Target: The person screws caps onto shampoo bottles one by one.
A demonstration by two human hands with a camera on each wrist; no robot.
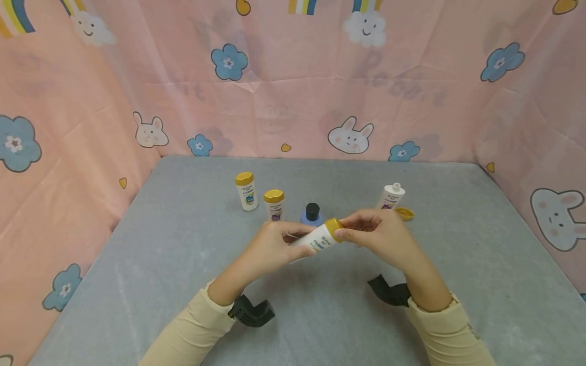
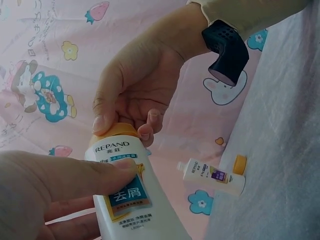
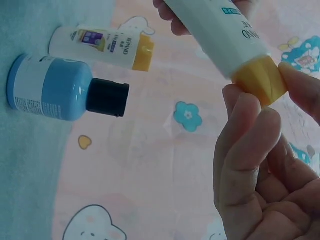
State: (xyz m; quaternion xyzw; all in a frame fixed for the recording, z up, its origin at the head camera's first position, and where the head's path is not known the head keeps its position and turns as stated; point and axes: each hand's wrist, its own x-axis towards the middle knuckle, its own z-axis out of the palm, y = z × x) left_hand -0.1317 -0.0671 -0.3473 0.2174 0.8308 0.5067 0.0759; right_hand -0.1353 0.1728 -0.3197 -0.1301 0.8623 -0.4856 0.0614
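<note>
In the head view my left hand (image 1: 267,249) grips the white body of a shampoo bottle (image 1: 320,239), held tilted above the table. My thumb lies across its teal label (image 2: 131,192) in the left wrist view. At the bottle's upper end, my right hand (image 1: 386,239) pinches the gold cap (image 3: 261,82) between thumb and fingers. The cap sits on the bottle. Just beyond both hands stands a blue bottle with a black lid (image 1: 313,211), its lower part hidden by them in the head view.
Two white bottles with gold caps, one farther left (image 1: 247,195) and one nearer (image 1: 274,206), stand on the grey table (image 1: 183,284). Behind my right hand is an uncapped white bottle (image 1: 391,196), a loose gold cap (image 1: 405,213) beside it. A pink printed cloth (image 1: 284,101) hangs behind.
</note>
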